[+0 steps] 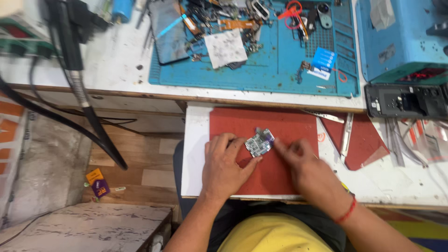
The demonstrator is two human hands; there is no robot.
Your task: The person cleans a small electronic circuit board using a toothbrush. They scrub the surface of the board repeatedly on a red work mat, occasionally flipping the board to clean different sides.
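A small circuit board point(259, 142) with metal shields lies on a red mat point(280, 127) that covers a white pull-out board point(195, 154). My left hand point(226, 164) rests flat on the mat, its fingers pressing the board's left edge. Touching the board's right edge are the fingertips of my right hand point(305, 168), which has a red thread around the wrist. Neither hand lifts the board off the mat.
A blue work mat point(280, 70) at the back carries a dark phone point(169, 31), flex cables, red scissors point(293, 10) and a white paper. Tweezers point(345, 133) lie right of the red mat. An opened phone frame point(405, 101) sits below a blue machine point(401, 37). A black hose point(88, 107) hangs at left.
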